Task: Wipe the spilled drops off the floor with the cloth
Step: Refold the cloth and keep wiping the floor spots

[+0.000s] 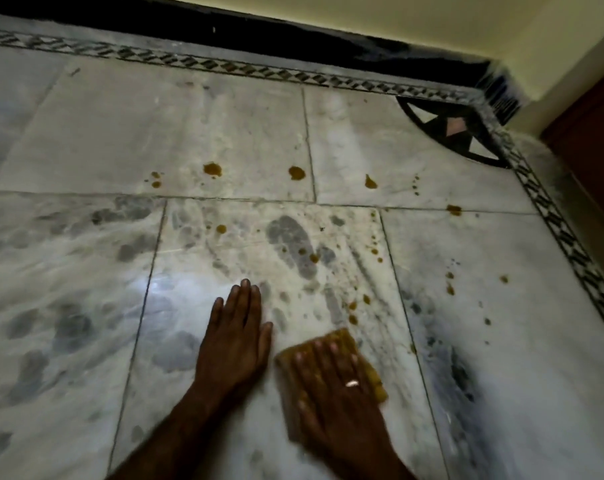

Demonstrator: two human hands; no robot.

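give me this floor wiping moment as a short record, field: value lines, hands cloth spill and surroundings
surface: marble floor, tiled, with patterned border
left hand: left hand flat on the floor, fingers together, holding nothing
right hand: right hand pressed flat on the cloth, ring on one finger
cloth: yellow-brown cloth, folded, under the right hand
spill: brown drops scattered ahead and to the right of the cloth, not yet wiped
surroundings: pale wall above a dark skirting

A single head-worn view looks steeply down and forward, close above the marble floor (224, 140), facing the dark skirting (293, 39) beyond, with the room corner up right.
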